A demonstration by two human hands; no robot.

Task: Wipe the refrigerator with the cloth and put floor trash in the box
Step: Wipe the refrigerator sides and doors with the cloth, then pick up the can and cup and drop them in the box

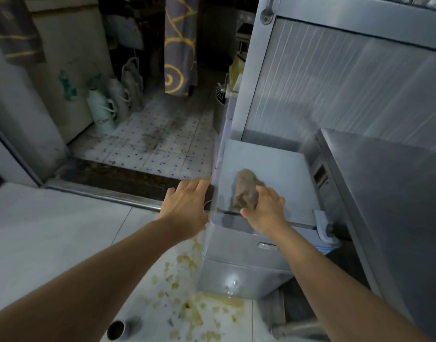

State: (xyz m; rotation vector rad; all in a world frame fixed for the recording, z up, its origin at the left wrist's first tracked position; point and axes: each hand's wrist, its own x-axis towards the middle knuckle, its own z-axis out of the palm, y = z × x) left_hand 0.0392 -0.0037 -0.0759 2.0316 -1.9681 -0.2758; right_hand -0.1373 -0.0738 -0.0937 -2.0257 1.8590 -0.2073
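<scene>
My right hand (263, 211) presses cloth (245, 191) on fridge top (273, 166), grip loose; left hand (184, 206) open, steadying edge. I'd wipe w/ overlapping strokes.

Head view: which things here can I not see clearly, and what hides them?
- Box: none in the head view, so its place is unknown.
- Cloth: its near end is behind the right hand.
- Left hand: fingertips blurred at the fridge corner; contact unclear.
- Floor trash: partly covered by the left arm.
- Can: cut off by the bottom edge.
</scene>
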